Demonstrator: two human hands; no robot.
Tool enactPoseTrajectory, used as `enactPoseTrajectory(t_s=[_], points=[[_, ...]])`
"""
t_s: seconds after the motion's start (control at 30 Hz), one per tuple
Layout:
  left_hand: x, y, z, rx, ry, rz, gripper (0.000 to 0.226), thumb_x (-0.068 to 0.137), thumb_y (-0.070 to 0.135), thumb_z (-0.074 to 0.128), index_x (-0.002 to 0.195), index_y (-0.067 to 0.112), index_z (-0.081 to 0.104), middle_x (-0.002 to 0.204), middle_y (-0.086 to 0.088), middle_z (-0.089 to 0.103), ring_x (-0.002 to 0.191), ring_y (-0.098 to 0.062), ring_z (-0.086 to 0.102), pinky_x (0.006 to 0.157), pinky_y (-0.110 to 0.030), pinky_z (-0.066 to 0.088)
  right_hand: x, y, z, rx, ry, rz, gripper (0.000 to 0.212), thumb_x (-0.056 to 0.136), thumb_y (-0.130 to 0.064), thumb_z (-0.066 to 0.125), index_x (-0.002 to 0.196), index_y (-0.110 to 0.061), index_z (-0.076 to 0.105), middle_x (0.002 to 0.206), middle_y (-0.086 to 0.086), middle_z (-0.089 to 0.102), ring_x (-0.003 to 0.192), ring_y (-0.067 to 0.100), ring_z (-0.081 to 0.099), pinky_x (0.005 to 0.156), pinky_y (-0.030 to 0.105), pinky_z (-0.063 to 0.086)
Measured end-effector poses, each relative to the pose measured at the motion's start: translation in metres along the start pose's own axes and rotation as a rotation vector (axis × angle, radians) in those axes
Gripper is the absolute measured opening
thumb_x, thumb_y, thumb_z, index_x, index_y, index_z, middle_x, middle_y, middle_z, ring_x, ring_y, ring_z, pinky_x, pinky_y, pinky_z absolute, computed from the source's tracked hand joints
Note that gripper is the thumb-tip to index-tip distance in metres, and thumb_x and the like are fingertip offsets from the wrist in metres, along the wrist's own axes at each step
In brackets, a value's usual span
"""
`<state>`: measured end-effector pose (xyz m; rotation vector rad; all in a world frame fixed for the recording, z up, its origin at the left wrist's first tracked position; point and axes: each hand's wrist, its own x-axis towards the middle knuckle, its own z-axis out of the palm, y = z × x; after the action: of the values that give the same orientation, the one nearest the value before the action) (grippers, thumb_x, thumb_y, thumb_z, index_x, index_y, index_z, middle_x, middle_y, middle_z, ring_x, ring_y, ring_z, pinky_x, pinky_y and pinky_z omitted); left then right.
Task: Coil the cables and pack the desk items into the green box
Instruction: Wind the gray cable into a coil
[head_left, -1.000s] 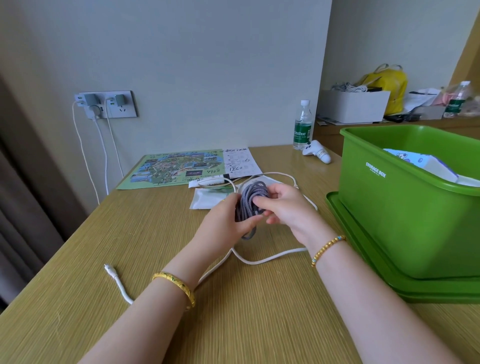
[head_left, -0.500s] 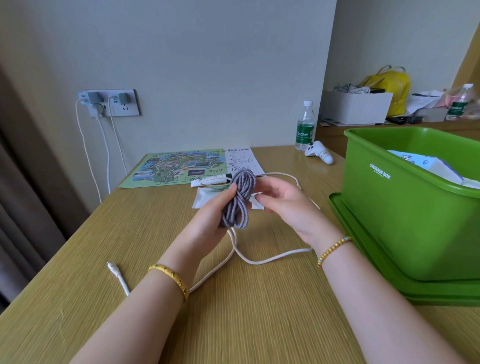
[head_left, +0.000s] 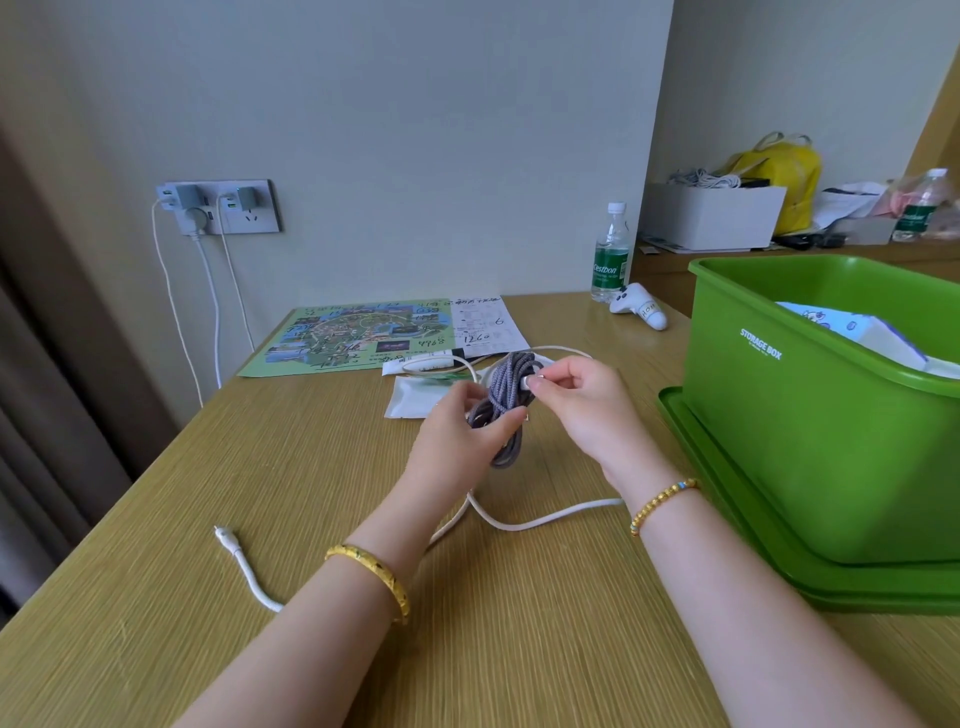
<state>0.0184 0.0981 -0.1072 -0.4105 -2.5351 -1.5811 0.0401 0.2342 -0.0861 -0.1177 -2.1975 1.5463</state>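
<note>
A grey braided cable (head_left: 506, 400) is bundled into a coil above the middle of the desk. My left hand (head_left: 460, 436) pinches the coil around its middle. My right hand (head_left: 582, 400) holds the cable's silver plug end between thumb and forefinger against the top of the coil. A loose white cable (head_left: 524, 522) trails across the desk under my arms, its plug (head_left: 224, 535) lying at the left. The green box (head_left: 810, 415) stands to the right on its green lid (head_left: 727, 499), with white packages inside.
A colourful map (head_left: 358, 335), a white tube (head_left: 415, 364) and a white sachet (head_left: 415, 400) lie behind my hands. A water bottle (head_left: 610, 254) and a white controller (head_left: 639, 309) stand at the back. Chargers fill the wall socket (head_left: 218, 205) at the left.
The coil has dropped a little from its raised position. My right hand has moved from open beside it to pinching the plug end at the coil's top.
</note>
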Motion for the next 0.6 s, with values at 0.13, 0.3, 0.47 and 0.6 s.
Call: enactPoseTrajectory(t_s=[0.13, 0.3, 0.47, 0.6], points=[[-0.002, 0.002, 0.002, 0.125, 0.146, 0.076, 0.032, 0.082, 0.038, 0.063, 0.109, 0.021, 0.056, 0.107, 0.008, 0.062, 0.1, -0.009, 0.058, 0.074, -0.025, 0.04, -0.001, -0.001, 0.006, -0.094, 0.017, -0.097, 0.009, 0.085, -0.02, 0.063, 0.077, -0.021, 0.06, 0.072, -0.014, 0.057, 0.066, -0.003, 0.052, 0.056, 0.004, 0.039], [0.0, 0.002, -0.004, 0.065, 0.109, 0.061, 0.019, 0.086, 0.032, 0.058, 0.099, 0.02, 0.065, 0.084, 0.008, 0.064, 0.083, -0.012, 0.06, 0.072, -0.029, 0.045, -0.005, -0.001, 0.013, -0.166, -0.005, -0.174, 0.009, 0.086, -0.02, 0.063, 0.078, -0.02, 0.059, 0.072, -0.013, 0.055, 0.065, -0.003, 0.049, 0.061, 0.005, 0.039], [0.001, 0.002, -0.012, -0.291, 0.015, -0.135, 0.021, 0.088, 0.025, 0.057, 0.07, 0.022, 0.067, 0.052, 0.013, 0.058, 0.053, -0.005, 0.049, 0.049, -0.013, 0.038, -0.006, -0.007, 0.011, -0.104, -0.133, -0.231, 0.014, 0.082, -0.013, 0.067, 0.086, -0.024, 0.062, 0.082, -0.011, 0.052, 0.073, -0.003, 0.048, 0.07, 0.006, 0.038], [0.001, 0.003, -0.016, -0.42, -0.141, -0.193, 0.019, 0.09, 0.029, 0.055, 0.08, 0.019, 0.068, 0.084, -0.01, 0.063, 0.077, -0.023, 0.057, 0.075, -0.037, 0.05, -0.007, -0.007, 0.008, -0.206, -0.146, -0.268, 0.022, 0.081, -0.015, 0.069, 0.1, -0.026, 0.068, 0.1, -0.004, 0.047, 0.098, 0.007, 0.043, 0.088, 0.007, 0.027]])
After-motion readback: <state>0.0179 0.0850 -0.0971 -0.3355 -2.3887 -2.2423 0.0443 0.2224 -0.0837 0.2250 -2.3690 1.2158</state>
